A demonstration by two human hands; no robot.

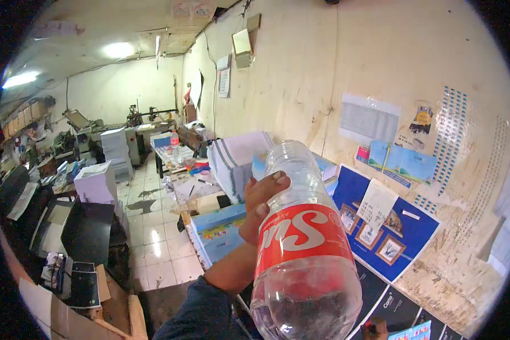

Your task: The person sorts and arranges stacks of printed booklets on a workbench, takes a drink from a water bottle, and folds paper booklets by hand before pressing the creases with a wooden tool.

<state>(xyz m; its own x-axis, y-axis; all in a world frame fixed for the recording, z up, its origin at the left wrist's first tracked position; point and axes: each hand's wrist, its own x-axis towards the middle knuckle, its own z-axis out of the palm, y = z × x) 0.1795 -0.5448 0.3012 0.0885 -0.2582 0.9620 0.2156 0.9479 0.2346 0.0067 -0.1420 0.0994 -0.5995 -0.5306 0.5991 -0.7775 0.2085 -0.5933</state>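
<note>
A large clear plastic bottle [306, 235] with a red label fills the middle of the head view, tilted close to the camera. Its label lettering appears upside down, and its near end runs to the bottom edge. My left hand [259, 208] is wrapped round the bottle's left side, above and beside the label; a dark sleeve covers the forearm. At the lower edge, what looks like the fingertips of my right hand [375, 327] are pressed together by a small red spot, too small to name. Behind the bottle rises a stack of printed sheets [241, 161].
A stack of blue printed covers [218, 229] lies left of the bottle. A blue board [345, 190] with small framed pictures leans on the right wall. Paper piles [96, 184], machines and a tiled floor [158, 241] extend to the left. Another bottle [174, 139] stands on a far table.
</note>
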